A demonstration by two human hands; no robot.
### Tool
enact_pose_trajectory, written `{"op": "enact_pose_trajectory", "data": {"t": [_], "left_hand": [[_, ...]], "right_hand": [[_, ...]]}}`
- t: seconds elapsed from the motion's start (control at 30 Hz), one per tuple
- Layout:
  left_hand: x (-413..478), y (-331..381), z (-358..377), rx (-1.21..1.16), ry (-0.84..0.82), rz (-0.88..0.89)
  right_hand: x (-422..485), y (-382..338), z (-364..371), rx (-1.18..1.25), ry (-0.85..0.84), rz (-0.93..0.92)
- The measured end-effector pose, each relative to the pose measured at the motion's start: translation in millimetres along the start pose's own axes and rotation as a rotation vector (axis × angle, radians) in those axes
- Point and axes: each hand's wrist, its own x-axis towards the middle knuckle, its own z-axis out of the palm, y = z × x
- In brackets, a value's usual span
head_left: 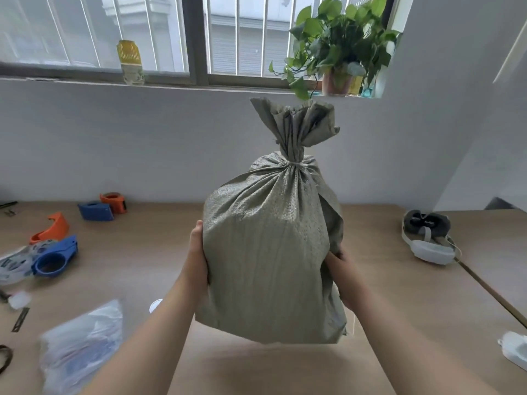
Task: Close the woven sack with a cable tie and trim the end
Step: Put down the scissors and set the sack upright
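A grey-green woven sack [271,252] is held upright in the air above the wooden table [142,266], its bottom clear of the surface. Its neck is gathered tight by a pale cable tie [293,163], and the mouth fans out above it. No long tail of the tie shows. My left hand [198,252] presses flat against the sack's left side. My right hand [343,273] grips the right side, partly hidden behind the fabric.
Blue and orange tape dispensers [55,256] [95,210] [114,202] lie at the left. A clear plastic bag [81,346] lies front left. A grey headset [427,240] rests at the right, a white object [514,350] at the right edge. A potted plant [339,52] stands on the sill.
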Motion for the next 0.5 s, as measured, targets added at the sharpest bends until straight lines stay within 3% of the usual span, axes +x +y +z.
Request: {"op": "enact_pose_trajectory", "data": {"t": [0.27,0.5], "left_hand": [[87,-5,17,-0.043,0.078,0.115],[143,-25,8,-0.021,0.142,0.111]], "right_hand": [[103,-2,0,0.003,-0.061,-0.056],[166,17,10,-0.027,-0.067,-0.067]]}}
